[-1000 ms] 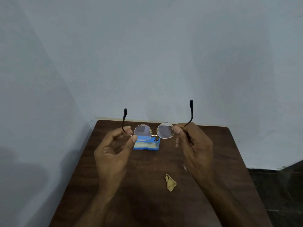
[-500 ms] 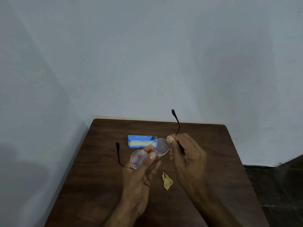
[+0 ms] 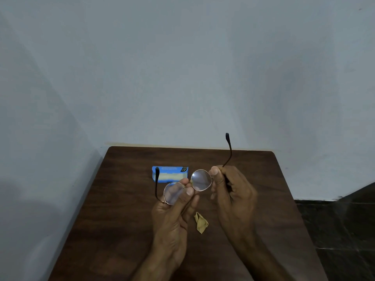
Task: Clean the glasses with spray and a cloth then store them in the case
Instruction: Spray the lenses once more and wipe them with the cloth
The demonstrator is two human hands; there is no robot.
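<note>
While the yellow cloth point(image 3: 200, 222) lies untouched on the table point(image 3: 121, 199) near the wrists, the left hand point(image 3: 172, 216) has moved from the hinge to the bridge of the glasses point(image 3: 200, 180) and pinches it between thumb and fingers; the right hand point(image 3: 233, 193) still pinches the other hinge. The glasses are lower now (temples open), before the blue case point(image 3: 170, 174). Probably an inspection; wiping is not begun.

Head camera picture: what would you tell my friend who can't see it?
A left hand and a right hand hold round glasses above a brown table, the left pinching near the middle and the right gripping one end. A blue case and a crumpled yellow cloth lie on the table.
</note>
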